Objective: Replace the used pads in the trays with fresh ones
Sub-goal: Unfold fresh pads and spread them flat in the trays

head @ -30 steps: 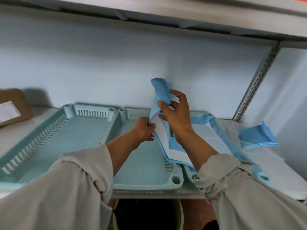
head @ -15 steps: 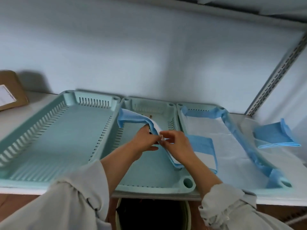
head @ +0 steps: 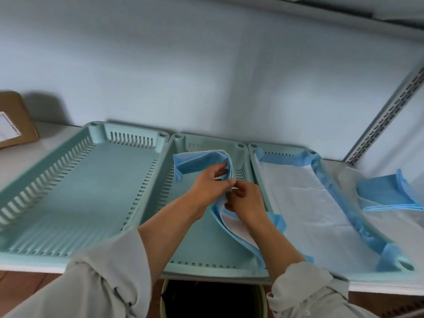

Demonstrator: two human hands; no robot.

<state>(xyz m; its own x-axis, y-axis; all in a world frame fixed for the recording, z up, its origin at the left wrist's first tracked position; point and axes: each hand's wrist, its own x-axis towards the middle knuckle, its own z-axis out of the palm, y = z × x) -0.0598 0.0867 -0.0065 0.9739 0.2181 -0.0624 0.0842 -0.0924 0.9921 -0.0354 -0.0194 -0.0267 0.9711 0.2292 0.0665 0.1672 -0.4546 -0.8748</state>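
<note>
Setting: white shelf (head: 52, 134) against a pale wall, three trays set side by side along it.
Pad in hand: a blue-backed fresh pad (head: 202, 161), partly unfolded, is held over the middle tray (head: 206, 267).
Left hand (head: 207, 187): fingers curled, pinching the pad's fold.
Right hand (head: 246, 200): fingers curled, pinching the same fold.
Progress: judged about a third done; the right tray (head: 252, 157) is already lined with a pad (head: 305, 203).
Remaining: the left tray (head: 96, 131) lies bare.
Spares: folded pads (head: 385, 193) lie at the shelf's right end.
Other: cardboard box (head: 16, 120) at the left end.
</note>
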